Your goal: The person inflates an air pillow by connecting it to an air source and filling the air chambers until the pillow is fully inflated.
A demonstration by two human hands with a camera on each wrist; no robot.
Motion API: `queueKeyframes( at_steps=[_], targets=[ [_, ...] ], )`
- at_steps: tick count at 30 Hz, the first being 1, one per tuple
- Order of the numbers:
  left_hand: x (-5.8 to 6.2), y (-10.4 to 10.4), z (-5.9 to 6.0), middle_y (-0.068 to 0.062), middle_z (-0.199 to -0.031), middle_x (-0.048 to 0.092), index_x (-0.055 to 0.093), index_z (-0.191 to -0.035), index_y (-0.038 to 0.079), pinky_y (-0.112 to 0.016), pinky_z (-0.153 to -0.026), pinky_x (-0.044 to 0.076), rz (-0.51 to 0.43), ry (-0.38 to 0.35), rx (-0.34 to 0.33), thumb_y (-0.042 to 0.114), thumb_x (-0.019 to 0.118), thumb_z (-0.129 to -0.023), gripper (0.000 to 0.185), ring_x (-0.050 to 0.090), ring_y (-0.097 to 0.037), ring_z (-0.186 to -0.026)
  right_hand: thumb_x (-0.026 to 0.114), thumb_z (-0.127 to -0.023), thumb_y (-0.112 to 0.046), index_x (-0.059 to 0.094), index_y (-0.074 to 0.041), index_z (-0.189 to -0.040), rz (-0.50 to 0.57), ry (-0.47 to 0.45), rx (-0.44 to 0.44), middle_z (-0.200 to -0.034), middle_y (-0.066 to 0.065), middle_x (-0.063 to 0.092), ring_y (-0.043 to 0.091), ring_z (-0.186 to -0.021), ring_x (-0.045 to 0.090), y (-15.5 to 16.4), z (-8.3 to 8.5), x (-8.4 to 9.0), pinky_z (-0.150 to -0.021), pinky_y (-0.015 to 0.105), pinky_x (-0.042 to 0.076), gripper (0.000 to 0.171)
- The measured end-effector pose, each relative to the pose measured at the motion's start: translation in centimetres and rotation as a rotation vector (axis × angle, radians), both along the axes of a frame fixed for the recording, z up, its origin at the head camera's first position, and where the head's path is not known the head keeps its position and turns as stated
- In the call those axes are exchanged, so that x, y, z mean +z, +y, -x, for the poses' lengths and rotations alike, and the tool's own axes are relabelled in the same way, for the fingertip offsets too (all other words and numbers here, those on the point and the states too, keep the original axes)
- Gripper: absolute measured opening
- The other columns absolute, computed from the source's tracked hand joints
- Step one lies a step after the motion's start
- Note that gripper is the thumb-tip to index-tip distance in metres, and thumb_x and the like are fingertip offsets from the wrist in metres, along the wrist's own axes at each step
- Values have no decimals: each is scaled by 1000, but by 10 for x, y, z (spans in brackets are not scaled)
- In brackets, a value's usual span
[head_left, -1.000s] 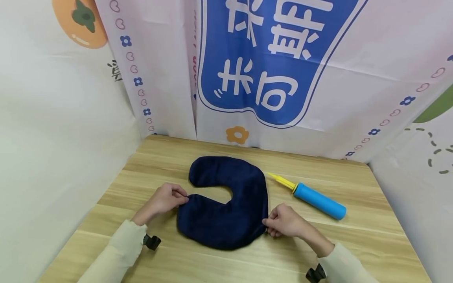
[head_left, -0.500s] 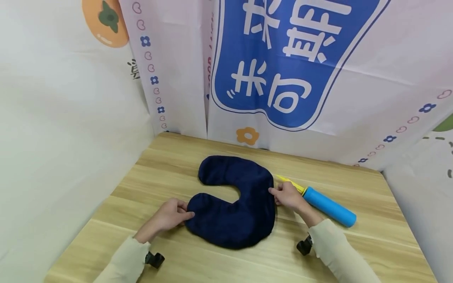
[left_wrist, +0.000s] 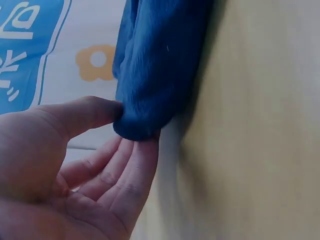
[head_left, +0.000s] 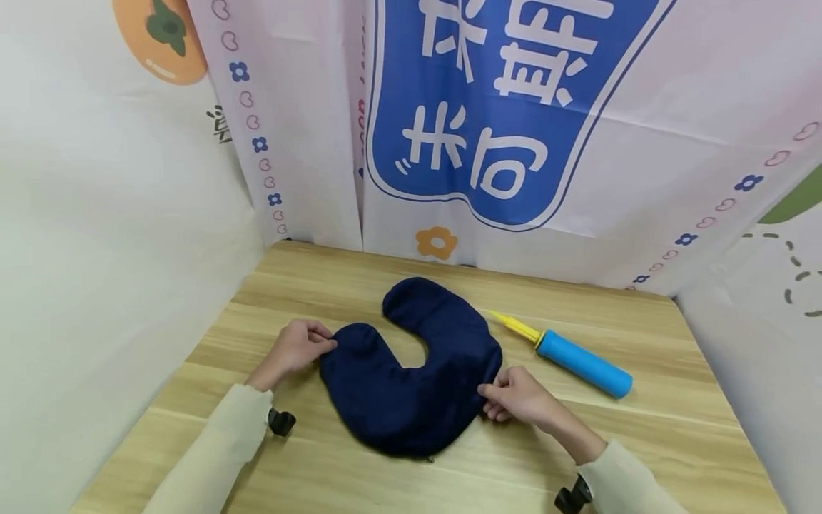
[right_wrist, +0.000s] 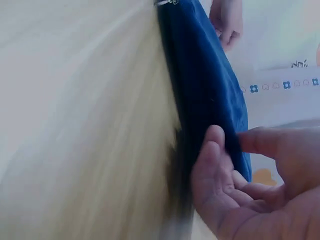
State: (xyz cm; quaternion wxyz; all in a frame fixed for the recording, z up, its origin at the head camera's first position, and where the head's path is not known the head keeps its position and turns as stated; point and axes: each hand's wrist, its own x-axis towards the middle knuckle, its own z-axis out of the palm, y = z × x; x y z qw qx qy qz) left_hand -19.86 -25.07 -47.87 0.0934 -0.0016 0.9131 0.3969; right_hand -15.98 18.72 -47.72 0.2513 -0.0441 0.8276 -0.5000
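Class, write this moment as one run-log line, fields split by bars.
left hand: pinches pillow by one end | right hand: pinches its outer edge | pump: lies on table, untouched

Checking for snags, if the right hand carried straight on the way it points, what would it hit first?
Likely the navy U-shaped cushion, whose edge the right hand pinches; its body lies straight ahead.

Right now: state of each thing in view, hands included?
Navy U-shaped pillow: on the table, ends apart, pinched at two spots
Blue pump: lying on its side, untouched
Left hand: pinching one pillow end
Right hand: pinching the pillow's outer edge
Backdrop: hanging, creased
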Motion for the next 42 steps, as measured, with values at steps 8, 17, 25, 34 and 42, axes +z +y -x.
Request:
queueKeyframes(
  at_steps=[8,17,25,34,42],
  targets=[
    [5,8,-35,-7,-63,70,49,-61,14,-27,-54,44,78,-161,9,38,74,-98,51,68,-16,-60,61,-107,-36,75,0,-92,-179,122,-111,-78,10,76,17,-68,70,11,14,-1,-62,30,59,41],
    [-6,17,-26,-5,-70,75,63,-84,5,-28,-66,52,0,-100,24,27,78,-95,29,72,-16,-68,63,-106,-32,63,-10,-73,-230,165,-188,-63,6,64,21,-61,62,5,46,-12,-58,29,47,40],
    [-12,2,13,-10,-86,80,68,-104,-1,-26,-68,52,34,-66,71,30,76,-97,33,73,-17,-74,62,-106,-28,66,-8,-70,-239,205,-234,-72,14,73,28,-69,70,-10,64,-11,-58,30,49,41],
    [2,9,4,-8,-75,67,68,-100,-6,-40,-68,56,314,175,-26,22,73,-98,29,60,-19,-67,56,-110,-42,75,-8,-94,-322,307,-117,-67,7,66,16,-54,54,-3,58,-6,-52,30,42,42],
    [33,40,-35,-7,-95,73,72,-104,1,-39,-75,60,389,500,-439,8,81,-90,18,69,-19,-84,70,-103,-25,75,-2,-104,-366,650,140,-86,2,76,3,-70,65,-6,24,24,-65,24,57,23]
  ],
)
